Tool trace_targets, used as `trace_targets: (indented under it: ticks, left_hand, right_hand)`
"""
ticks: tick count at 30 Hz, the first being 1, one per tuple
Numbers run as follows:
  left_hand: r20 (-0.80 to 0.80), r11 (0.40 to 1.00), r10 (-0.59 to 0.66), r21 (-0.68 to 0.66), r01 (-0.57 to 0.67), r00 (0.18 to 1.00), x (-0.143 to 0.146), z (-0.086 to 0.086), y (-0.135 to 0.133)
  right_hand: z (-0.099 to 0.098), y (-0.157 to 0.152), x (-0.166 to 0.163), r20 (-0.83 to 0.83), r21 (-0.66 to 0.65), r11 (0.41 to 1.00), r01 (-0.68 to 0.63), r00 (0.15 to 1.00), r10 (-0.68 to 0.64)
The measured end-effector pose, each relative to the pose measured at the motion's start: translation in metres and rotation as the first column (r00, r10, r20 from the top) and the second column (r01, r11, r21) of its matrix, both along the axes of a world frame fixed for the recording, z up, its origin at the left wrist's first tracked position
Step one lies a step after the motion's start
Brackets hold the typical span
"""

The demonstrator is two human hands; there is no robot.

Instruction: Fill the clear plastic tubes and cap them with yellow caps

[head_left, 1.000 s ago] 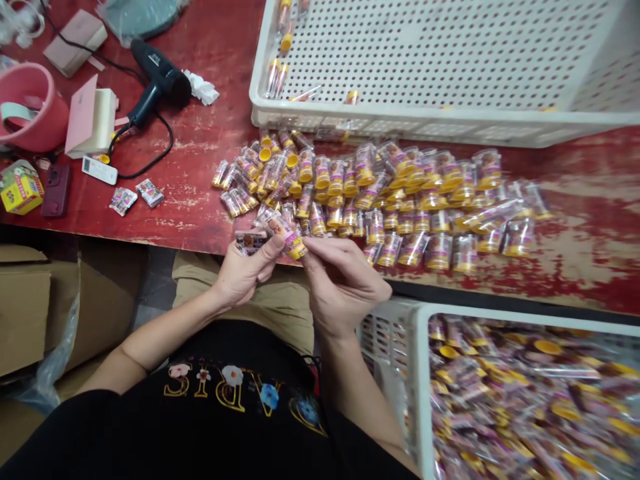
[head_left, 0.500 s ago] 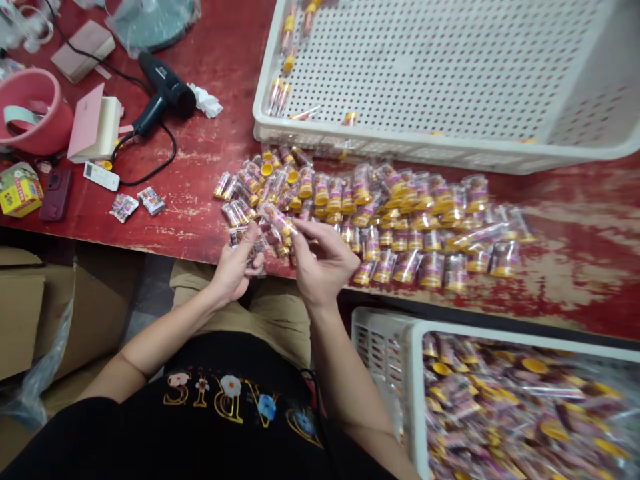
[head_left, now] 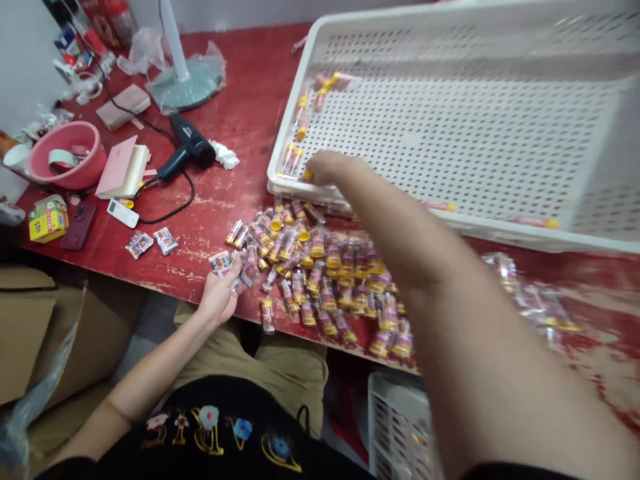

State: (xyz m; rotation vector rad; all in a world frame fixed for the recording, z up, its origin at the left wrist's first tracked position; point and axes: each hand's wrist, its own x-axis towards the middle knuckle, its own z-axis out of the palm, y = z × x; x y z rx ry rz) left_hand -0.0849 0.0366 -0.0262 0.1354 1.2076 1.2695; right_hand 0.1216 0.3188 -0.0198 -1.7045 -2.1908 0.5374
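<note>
My left hand is closed at the table's front edge, its thumb pressing on a few small printed labels. Right beside it spreads a pile of clear tubes with yellow caps and purple printing. One such tube lies apart at the near edge. Stretched out across the pile, my right hand is inside the near left corner of a white perforated tray. Its fingers are curled around a yellow-capped tube, mostly hidden by the hand. Several other yellow-capped tubes lie along the tray's left side.
Two small label stacks lie to the left. Beyond them are a white remote, a hair dryer with its cord, a pink notebook and a pink bowl. Another white crate stands below the table edge.
My right hand has left the tube it held near my left hand and reached forward into the tray. My left hand still holds labels. The camera view has shifted, showing more of the table's far side.
</note>
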Motion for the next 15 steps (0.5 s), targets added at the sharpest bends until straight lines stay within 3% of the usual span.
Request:
trace_targets:
  ticks: [2, 4, 7, 10, 12, 15]
  left_hand:
    - [-0.002, 0.998, 0.063, 0.0, -0.063, 0.998, -0.002, -0.008, 0.012]
    - [0.019, 0.994, 0.111, 0.016, -0.111, 0.994, -0.003, -0.015, 0.021]
    - [0.084, 0.99, 0.121, 0.064, -0.127, 0.989, 0.003, -0.017, 0.023]
    - [0.11, 0.985, 0.112, 0.118, -0.125, 0.988, 0.011, -0.008, 0.013]
    - [0.08, 0.979, 0.125, 0.149, -0.136, 0.989, 0.015, -0.002, 0.004]
    - [0.007, 0.965, 0.146, 0.219, -0.144, 0.989, 0.019, -0.001, -0.009]
  right_hand:
    - [-0.006, -0.011, 0.008, 0.029, -0.046, 0.996, 0.078, 0.997, -0.076]
    - [-0.006, -0.046, 0.013, -0.015, -0.008, 0.992, 0.124, 0.992, -0.124]
    - [-0.003, -0.13, -0.004, -0.323, 0.019, 0.997, 0.071, 0.944, -0.061]
    - [-0.013, -0.211, -0.044, -0.647, -0.029, 0.998, -0.056, 0.762, 0.024]
    - [-0.023, -0.247, -0.067, -0.775, -0.045, 0.999, 0.027, 0.63, -0.052]
    - [-0.03, -0.276, -0.086, -0.866, -0.098, 0.978, 0.183, 0.469, -0.174]
